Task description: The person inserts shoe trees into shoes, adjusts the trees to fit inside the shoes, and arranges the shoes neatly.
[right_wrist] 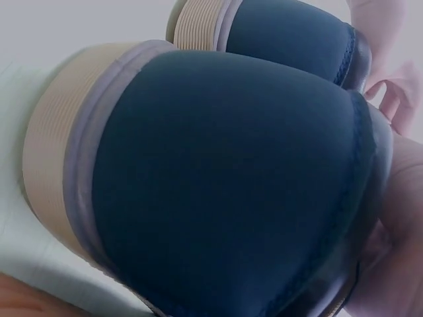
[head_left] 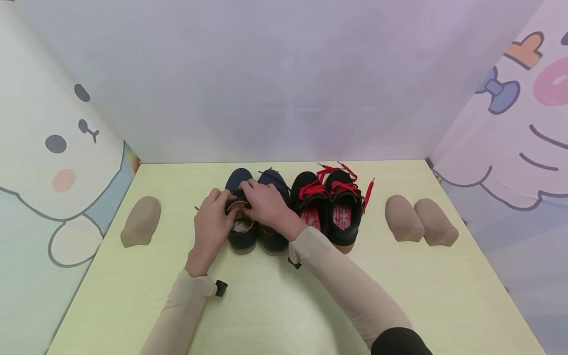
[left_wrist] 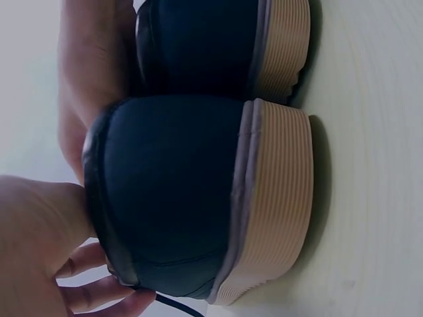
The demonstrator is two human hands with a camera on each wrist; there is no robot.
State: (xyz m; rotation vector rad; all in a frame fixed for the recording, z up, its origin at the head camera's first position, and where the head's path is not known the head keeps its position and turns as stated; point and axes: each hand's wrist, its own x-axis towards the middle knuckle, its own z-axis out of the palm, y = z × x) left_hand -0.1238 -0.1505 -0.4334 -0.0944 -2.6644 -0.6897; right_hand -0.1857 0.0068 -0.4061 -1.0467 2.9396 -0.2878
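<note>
A pair of navy shoes with tan ribbed soles stands side by side, toes away from me. At the mouth of the left navy shoe, my left hand grips the left side of the opening, fingers outside and thumb at the inner edge. From the right, my right hand reaches over the right navy shoe and pinches the opposite edge of the same opening. The left wrist view shows the left shoe's heel flat on the table. The fingertips inside the shoe are partly hidden.
Right of the navy pair stand black shoes with red laces. One beige shoe-shaped insert lies at the left; two more beige inserts lie at the right. A pale wall rises behind the table.
</note>
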